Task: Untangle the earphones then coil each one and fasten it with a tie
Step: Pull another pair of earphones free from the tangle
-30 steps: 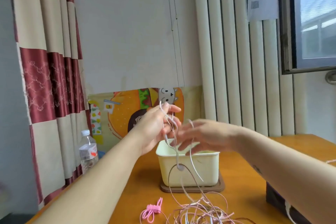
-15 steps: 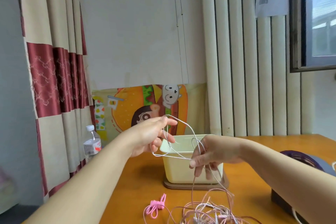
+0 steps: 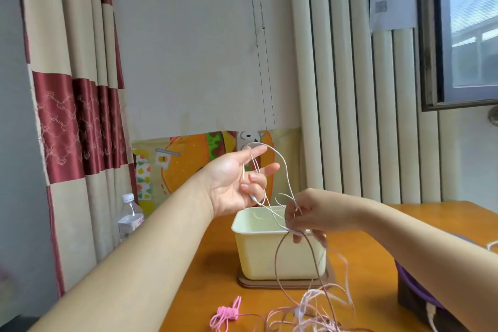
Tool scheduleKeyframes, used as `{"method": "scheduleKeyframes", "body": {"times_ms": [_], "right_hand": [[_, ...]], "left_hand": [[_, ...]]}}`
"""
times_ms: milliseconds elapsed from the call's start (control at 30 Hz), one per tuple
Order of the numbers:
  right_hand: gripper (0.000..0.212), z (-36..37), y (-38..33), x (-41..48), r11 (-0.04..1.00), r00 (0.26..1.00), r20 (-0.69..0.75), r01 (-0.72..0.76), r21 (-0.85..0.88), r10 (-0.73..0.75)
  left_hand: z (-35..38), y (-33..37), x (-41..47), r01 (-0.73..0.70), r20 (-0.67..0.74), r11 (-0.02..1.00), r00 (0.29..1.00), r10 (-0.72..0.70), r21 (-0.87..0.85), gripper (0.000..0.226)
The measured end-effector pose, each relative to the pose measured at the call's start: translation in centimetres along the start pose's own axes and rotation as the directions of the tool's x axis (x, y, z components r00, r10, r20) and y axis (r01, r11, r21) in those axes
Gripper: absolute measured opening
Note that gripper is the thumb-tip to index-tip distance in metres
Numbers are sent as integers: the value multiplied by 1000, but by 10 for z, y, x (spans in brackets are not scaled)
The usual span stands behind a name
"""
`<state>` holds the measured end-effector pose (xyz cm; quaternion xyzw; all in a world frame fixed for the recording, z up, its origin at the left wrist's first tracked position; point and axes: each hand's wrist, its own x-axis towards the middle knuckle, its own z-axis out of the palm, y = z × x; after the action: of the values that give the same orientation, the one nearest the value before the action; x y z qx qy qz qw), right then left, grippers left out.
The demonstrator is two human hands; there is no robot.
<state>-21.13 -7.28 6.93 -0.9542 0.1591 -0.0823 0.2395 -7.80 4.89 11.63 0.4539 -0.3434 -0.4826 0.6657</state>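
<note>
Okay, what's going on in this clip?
A person is untangling earphones. The raised left hand holds an earphone cable looped over its fingers, and the right hand pinches it lower down, above a cream tub. The rest lies in a tangle on the table, beside a small pink bundle.

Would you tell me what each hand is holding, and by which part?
Both hold one pale earphone cable: the left hand has its upper loop hooked round its fingers, the right hand pinches the strands lower down, above the tangle.
</note>
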Motion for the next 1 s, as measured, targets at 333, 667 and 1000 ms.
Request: {"method": "scheduleKeyframes", "body": {"times_ms": [333,667,1000], "right_hand": [[62,-5,20,-15,929,985,171,-48,367,-17],[34,22,8,-15,999,997,-75,2,-33,-5],[18,4,6,6,1000,939,-345,-1,21,9]], "left_hand": [[6,-5,1,30,-80,990,997,-19,139,21],[12,-6,1,-19,-67,994,997,26,111,41],[-18,5,-1,-322,-208,946,924,321,32,11]]}}
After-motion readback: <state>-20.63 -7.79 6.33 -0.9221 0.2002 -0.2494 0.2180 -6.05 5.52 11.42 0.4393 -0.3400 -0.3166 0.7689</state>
